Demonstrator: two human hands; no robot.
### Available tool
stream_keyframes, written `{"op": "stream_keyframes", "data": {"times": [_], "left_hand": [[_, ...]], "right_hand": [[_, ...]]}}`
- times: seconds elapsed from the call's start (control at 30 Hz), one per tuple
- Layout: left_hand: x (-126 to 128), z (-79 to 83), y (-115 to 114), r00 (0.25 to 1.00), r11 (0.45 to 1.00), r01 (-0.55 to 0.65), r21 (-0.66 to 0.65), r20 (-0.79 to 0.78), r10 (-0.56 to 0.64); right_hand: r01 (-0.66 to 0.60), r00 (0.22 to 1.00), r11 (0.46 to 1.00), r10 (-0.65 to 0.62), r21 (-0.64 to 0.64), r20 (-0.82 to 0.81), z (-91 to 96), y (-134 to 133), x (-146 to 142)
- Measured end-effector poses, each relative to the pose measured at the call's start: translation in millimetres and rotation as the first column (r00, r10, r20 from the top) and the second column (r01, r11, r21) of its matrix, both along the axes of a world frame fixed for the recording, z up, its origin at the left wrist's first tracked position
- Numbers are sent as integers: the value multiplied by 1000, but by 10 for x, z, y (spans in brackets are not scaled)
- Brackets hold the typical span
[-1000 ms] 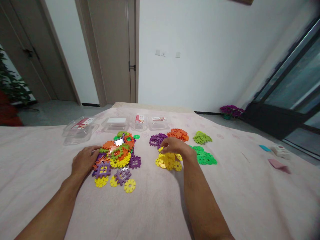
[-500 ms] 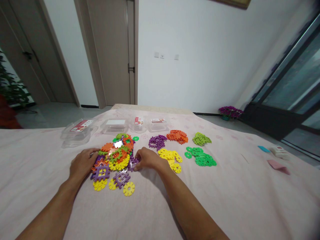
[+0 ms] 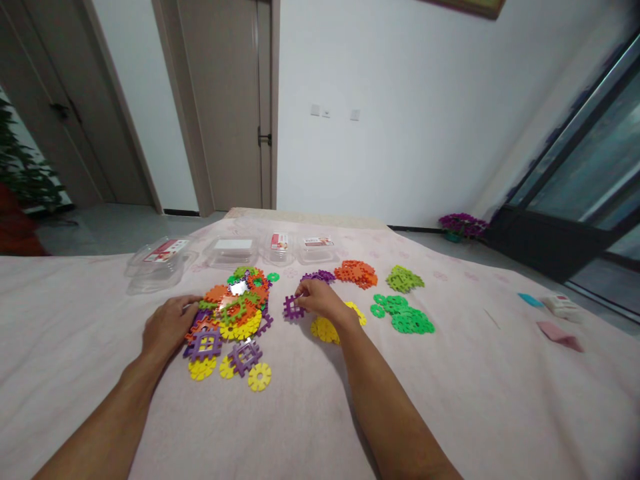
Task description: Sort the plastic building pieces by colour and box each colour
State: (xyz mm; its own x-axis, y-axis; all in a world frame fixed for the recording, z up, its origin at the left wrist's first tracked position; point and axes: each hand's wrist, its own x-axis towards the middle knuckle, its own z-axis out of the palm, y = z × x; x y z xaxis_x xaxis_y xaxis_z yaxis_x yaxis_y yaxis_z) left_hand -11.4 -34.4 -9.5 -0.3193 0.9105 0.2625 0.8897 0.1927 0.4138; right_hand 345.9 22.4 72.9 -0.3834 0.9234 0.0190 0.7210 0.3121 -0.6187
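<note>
My right hand [image 3: 320, 298] pinches a purple square building piece [image 3: 293, 308] with notched edges, between the mixed pile and a small heap of purple pieces [image 3: 320, 276]. That purple heap is partly hidden behind the hand. My left hand [image 3: 170, 323] lies against the left side of the mixed pile, fingers stretched over its edge, gripping nothing that I can see. In this pile are orange pieces [image 3: 216, 293], yellow discs [image 3: 241, 329], green pieces and purple squares [image 3: 245, 357]. Several loose yellow discs [image 3: 259, 377] lie at its near side.
Sorted heaps of orange [image 3: 356, 273], lime [image 3: 404, 279], green [image 3: 411, 320] and yellow pieces [image 3: 326, 329] lie to the right. Several clear plastic boxes [image 3: 233, 253] line the back. A pink cloth [image 3: 560, 335] and a white packet [image 3: 563, 307] are far right on the pink sheet [image 3: 240, 433].
My right hand has moved right and away from the mixed pile, carrying a purple square piece out of it. My left hand stays by the pile.
</note>
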Motion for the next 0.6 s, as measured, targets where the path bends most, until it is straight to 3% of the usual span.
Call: {"op": "stream_keyframes", "data": {"times": [0.17,0.33,0.43,0.6], "left_hand": [[-12,-10,5,1000,1000,-1,-17,3,1],[-14,-14,15,1000,1000,-8,-26,0,8],[-11,-13,13,1000,1000,-8,-24,-3,8],[-11,-7,3,1000,1000,-2,-18,-9,1]], "right_hand": [[183,983,973,-178,138,-44,-77,153,243],[381,923,885,-381,269,-53,-102,244,385],[347,935,898,-353,272,-27,-90,218,312],[116,992,984,-122,131,32,-144,53,-65]]}}
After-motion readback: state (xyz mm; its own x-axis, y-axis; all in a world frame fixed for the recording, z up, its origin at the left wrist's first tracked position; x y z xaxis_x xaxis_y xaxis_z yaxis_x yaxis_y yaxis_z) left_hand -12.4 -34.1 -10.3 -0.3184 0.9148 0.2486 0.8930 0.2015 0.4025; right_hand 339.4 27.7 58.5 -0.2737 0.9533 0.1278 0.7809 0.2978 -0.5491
